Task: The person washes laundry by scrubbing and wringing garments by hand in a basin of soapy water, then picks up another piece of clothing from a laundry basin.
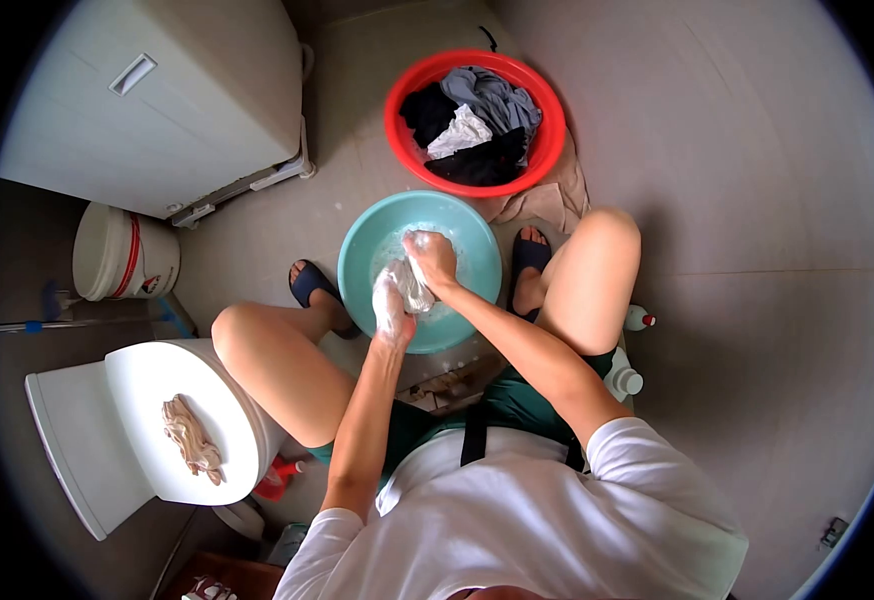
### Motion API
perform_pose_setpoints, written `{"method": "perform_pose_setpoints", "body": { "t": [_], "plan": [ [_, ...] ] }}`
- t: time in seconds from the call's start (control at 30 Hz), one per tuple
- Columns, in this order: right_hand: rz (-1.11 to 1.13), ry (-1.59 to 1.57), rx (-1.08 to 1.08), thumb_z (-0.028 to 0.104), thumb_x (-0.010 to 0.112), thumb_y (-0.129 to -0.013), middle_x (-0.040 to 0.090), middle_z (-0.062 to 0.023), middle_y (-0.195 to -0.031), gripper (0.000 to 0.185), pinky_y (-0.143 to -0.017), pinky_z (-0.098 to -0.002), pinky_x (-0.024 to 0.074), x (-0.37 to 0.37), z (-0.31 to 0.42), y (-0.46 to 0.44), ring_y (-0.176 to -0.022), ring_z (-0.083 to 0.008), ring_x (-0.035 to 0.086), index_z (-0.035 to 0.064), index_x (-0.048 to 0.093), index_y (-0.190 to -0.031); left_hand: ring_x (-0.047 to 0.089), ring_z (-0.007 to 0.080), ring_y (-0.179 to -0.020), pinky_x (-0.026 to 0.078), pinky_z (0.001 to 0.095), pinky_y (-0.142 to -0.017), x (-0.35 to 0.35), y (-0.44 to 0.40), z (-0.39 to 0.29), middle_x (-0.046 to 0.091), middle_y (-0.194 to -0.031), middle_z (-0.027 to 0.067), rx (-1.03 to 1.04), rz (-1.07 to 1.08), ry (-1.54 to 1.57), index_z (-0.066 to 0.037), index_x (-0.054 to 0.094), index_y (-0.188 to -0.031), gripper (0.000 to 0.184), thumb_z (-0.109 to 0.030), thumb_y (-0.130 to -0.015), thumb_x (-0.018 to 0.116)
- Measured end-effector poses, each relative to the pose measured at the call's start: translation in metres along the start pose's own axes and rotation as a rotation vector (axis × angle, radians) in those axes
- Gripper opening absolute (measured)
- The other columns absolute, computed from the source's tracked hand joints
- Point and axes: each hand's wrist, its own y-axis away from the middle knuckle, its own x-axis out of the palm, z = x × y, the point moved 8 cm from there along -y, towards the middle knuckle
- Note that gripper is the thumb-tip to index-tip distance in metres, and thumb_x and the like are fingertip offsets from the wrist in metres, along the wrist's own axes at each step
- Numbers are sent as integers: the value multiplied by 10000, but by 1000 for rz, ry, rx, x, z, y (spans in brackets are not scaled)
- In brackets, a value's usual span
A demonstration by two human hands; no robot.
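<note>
Over a light blue basin [357, 235] on the floor, both my hands hold a wet white cloth [414, 292] between them. My left hand [393, 308], covered in suds, grips the cloth's left side. My right hand [432, 260] is closed on its upper right part, with foam on the fingers. Soapy water lies in the basin below. Just beyond it stands a red basin [555, 135] with black, grey and white clothes inside.
At the left are a white toilet [142, 375] with a beige cloth [192, 438] on its lid, a white bucket [107, 252] and a large white appliance [187, 90]. Bottles [625, 380] stand beside my right leg. A brown cloth [552, 203] lies near the red basin.
</note>
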Motion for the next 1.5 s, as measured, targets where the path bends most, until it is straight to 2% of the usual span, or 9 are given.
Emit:
{"method": "perform_pose_setpoints", "body": {
  "t": [0.13, 0.27, 0.43, 0.57, 0.8, 1.1, 1.33, 1.47, 1.5],
  "plan": [
    [28, -716, 114, 313, 566, -900, 554, 0, -718, 320, -615, -279, 408, -14, 17, -1, -675, -93, 498, 23, 603, -771, 472, 256, -1195, 351, 388, -1022, 21, 8, -33, 496, -1295, 99, -6, 140, 369, -23, 396, -1297, 631, -522, -912, 423],
    [199, -1019, 128, 230, 608, -885, 604, -2, -861, 213, -738, -250, 435, -10, 35, 10, -808, -91, 550, 31, 612, -961, 372, 247, -1282, 325, 455, -1034, 27, 26, -11, 407, -1377, 84, -104, 203, 311, -92, 346, -1358, 656, -548, -897, 438],
    [406, -770, 78, 148, 679, -815, 605, -5, -877, 213, -749, -242, 441, -16, 36, 28, -825, -84, 555, 28, 606, -975, 445, 239, -1218, 389, 474, -979, 26, 16, -21, 461, -1322, 59, -25, 248, 299, -133, 372, -1344, 528, -436, -924, 476],
    [451, -154, -594, 126, 729, -767, 559, 20, -811, 222, -710, -239, 445, -32, 69, 44, -775, -76, 526, 53, 590, -925, 543, 229, -1104, 473, 385, -917, 30, 14, -43, 518, -1250, 113, 122, 324, 276, -78, 426, -1282, 432, -302, -926, 523],
    [409, -709, 94, 208, 686, -824, 541, 15, -791, 213, -698, -219, 426, -42, 36, 39, -766, -60, 511, 45, 584, -915, 587, 242, -1043, 504, 372, -882, 17, 14, -26, 565, -1182, 140, -4, 291, 364, -47, 479, -1213, 372, -307, -948, 474],
    [120, -868, 210, 337, 461, -959, 583, -39, -994, 360, -777, -264, 433, -51, -15, 14, -878, -102, 528, 6, 548, -1070, 552, 267, -1099, 494, 417, -879, -1, 3, -19, 527, -1239, 137, 64, 156, 250, -72, 456, -1260, 522, -457, -908, 493],
    [152, -36, -630, 151, 707, -751, 478, -137, -1055, 370, -808, -327, 462, -33, 82, 89, -936, -248, 534, 55, 516, -1053, 559, 238, -1046, 517, 394, -851, -12, -8, 15, 533, -1169, 89, 55, 184, 452, -143, 400, -1290, 436, -138, -890, 575],
    [-17, 321, -842, 229, 675, -785, 611, -125, -834, 174, -517, -375, 507, -5, 92, 127, -789, -250, 625, 59, 642, -765, 611, 175, -833, 543, 327, -674, -20, -18, 14, 609, -970, 62, 52, 218, 401, -76, 539, -1134, 286, -281, -936, 515],
    [14, 352, -508, 269, 650, -801, 595, -113, -696, 229, -478, -368, 482, -4, 74, 87, -652, -229, 602, 65, 632, -700, 605, 170, -837, 538, 312, -678, -3, 3, 6, 608, -985, 57, 56, 10, 280, -70, 540, -1128, 300, -302, -941, 503]
  ]
}}
